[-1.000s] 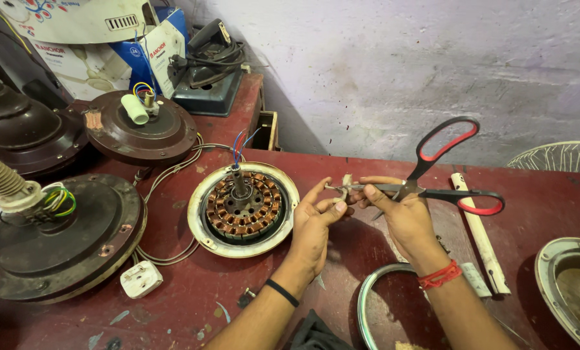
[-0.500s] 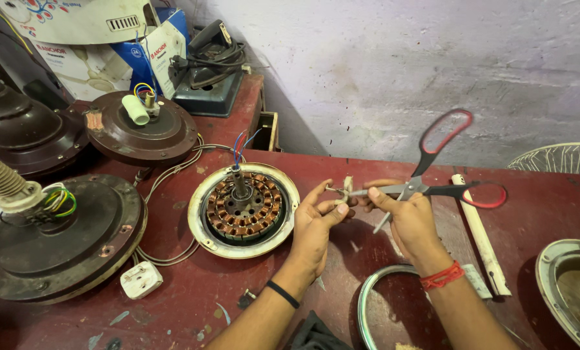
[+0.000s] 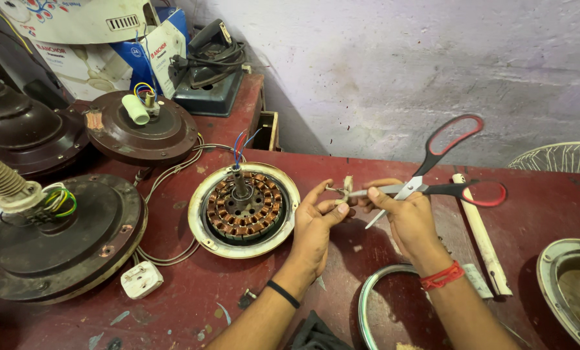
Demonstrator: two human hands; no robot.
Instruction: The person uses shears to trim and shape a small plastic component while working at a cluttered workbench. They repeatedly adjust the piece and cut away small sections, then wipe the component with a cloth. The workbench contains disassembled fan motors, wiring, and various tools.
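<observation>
At the near edge of the red table (image 3: pixel 173 304), between the person's forearms, lie a curved metal ring (image 3: pixel 367 304) and a scrap of dark cloth (image 3: pixel 312 334); a white plug (image 3: pixel 141 280) sits to the left of them on its cord.

Just beyond, the left hand (image 3: pixel 312 227) pinches a small pale strip (image 3: pixel 347 188) between thumb and fingertips, holding it above the table toward the middle. The right hand (image 3: pixel 410 217) grips a pair of scissors (image 3: pixel 432 181) with red-and-black handles — not through the loops but around the blades near the pivot, the fingers closed on the metal. The blades stand apart, one tip pointing at the strip, the other angled down toward the table.

Compared with half a second ago, the scissors have opened wider and the lower blade has swung down, while the left hand has kept its pinch on the strip in nearly the same place. This reads as the strip being trimmed or scraped at its end, with the cut not yet closed.

Left of the hands an open fan motor (image 3: pixel 244 207) shows its copper windings, blue wires rising from the shaft. A white tube (image 3: pixel 481 233) lies right of the scissors, and a metal bowl-shaped cover (image 3: pixel 572 285) rests at the right edge.

Farther back on the left stand dark brown motor housings (image 3: pixel 56 240) — and, in the far left corner, cardboard boxes (image 3: pixel 89 45).
</observation>
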